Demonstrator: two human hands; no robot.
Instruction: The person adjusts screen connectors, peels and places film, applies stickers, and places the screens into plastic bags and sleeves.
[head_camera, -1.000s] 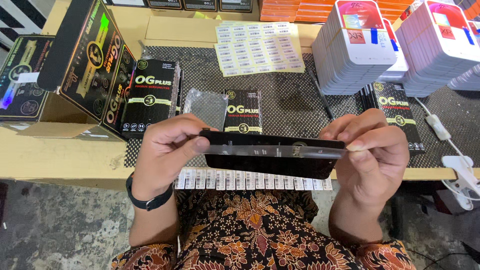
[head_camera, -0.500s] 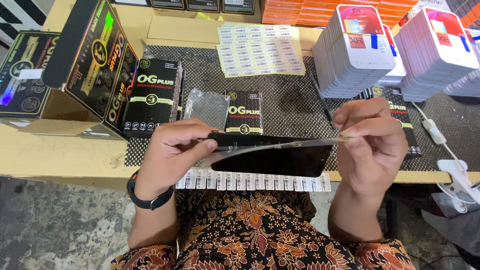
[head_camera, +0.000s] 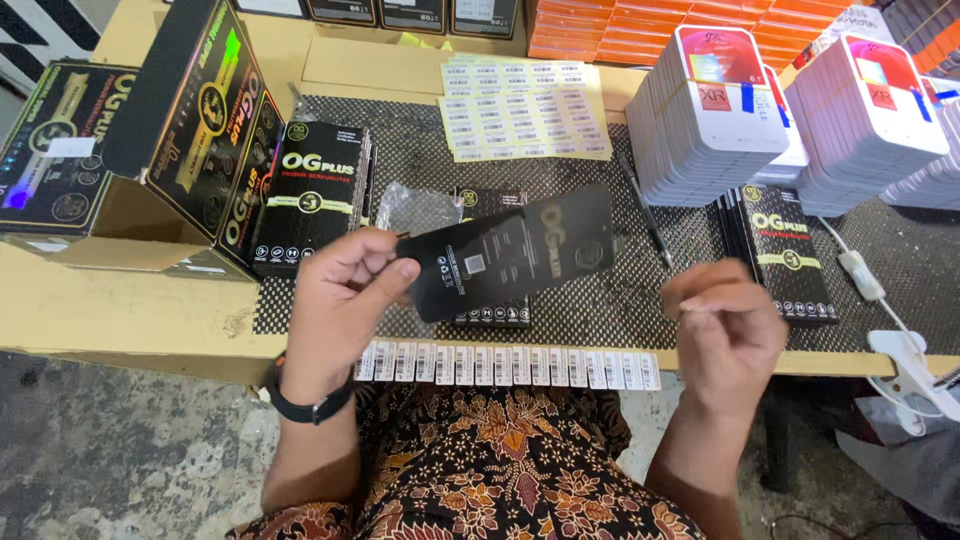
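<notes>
Above the mat's front edge, left hand holds black packet.

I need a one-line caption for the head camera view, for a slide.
Left hand holds a flat black package above a black mesh mat; right hand is free beside stacked white boxes.

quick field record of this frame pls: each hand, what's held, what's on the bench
left hand: grip on one end of a flat black rectangular retail box, held tilted above the bench
right hand: loosely closed, holding nothing visible, apart from the box
bench: black mesh mat, yellow barcode label sheets, white box stacks
bench edge: strip of barcode stickers
</notes>
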